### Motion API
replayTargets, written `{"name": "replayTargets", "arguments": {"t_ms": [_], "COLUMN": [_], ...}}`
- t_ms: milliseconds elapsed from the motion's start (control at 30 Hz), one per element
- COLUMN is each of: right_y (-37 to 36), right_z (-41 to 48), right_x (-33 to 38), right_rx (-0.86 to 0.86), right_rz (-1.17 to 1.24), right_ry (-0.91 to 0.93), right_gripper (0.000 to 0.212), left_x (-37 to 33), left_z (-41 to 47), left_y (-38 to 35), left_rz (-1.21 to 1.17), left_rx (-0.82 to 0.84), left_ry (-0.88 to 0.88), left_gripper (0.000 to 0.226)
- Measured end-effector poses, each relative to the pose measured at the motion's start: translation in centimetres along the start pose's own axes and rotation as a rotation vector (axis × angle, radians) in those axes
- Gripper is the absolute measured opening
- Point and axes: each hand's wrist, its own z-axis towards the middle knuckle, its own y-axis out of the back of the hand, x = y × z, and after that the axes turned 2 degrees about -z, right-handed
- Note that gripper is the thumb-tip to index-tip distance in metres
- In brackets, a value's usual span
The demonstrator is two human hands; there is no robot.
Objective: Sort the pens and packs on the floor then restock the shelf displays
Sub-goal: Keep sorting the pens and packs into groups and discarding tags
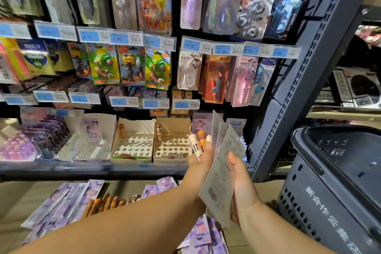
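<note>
My left hand grips a few chunky character-topped pens, raised in front of the shelf. My right hand holds a fan of flat blister packs, their grey backs with barcodes facing me. Just left of my hands stand two cardboard pen display boxes with rows of mostly vacant holes; each has one pen standing at the back. On the floor below lie purple packs and a pile of orange pens. More purple packs lie under my wrists.
A dark plastic shopping basket stands at the right. A grey shelf upright slants beside it. Hanging eraser and correction-tape packs fill the pegs above. Purple packs in a tray and a white divider box sit on the shelf at left.
</note>
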Motion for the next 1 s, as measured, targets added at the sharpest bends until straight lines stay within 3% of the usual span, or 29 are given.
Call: {"name": "replayTargets", "arguments": {"t_ms": [233, 333, 467, 600, 700, 867, 1000], "right_y": [0.4, 0.7, 1.0, 0.6, 0.7, 0.7, 0.7], "right_z": [0.5, 0.7, 1.0, 1.2, 1.4, 1.5, 1.9], "right_x": [-0.1, 0.0, 0.0, 0.1, 0.4, 0.6, 0.3], "right_rx": [0.003, -0.004, -0.044, -0.12, -0.148, -0.249, -0.256], "right_rz": [-0.109, -0.153, -0.182, -0.234, -0.262, -0.44, -0.618], "right_ry": [-0.014, -0.009, 0.006, 0.107, 0.211, 0.382, 0.509], "right_gripper": [0.046, 0.053, 0.064, 0.081, 0.063, 0.045, 0.031], "left_x": [0.8, 2.3, 3.2, 3.5, 3.2, 3.6, 4.1], "left_z": [1.0, 0.7, 2.1, 3.0, 3.0, 3.5, 3.8], "left_y": [0.2, 0.7, 0.7, 0.6, 0.6, 0.7, 0.6], "left_rz": [-0.033, -0.16, -0.204, -0.217, -0.196, -0.273, -0.35], "left_rx": [0.079, 0.182, 0.247, 0.331, 0.31, 0.317, 0.204], "left_ry": [0.026, 0.009, -0.007, -0.018, -0.035, -0.009, -0.053], "left_gripper": [0.071, 0.071, 0.061, 0.099, 0.091, 0.107, 0.093]}}
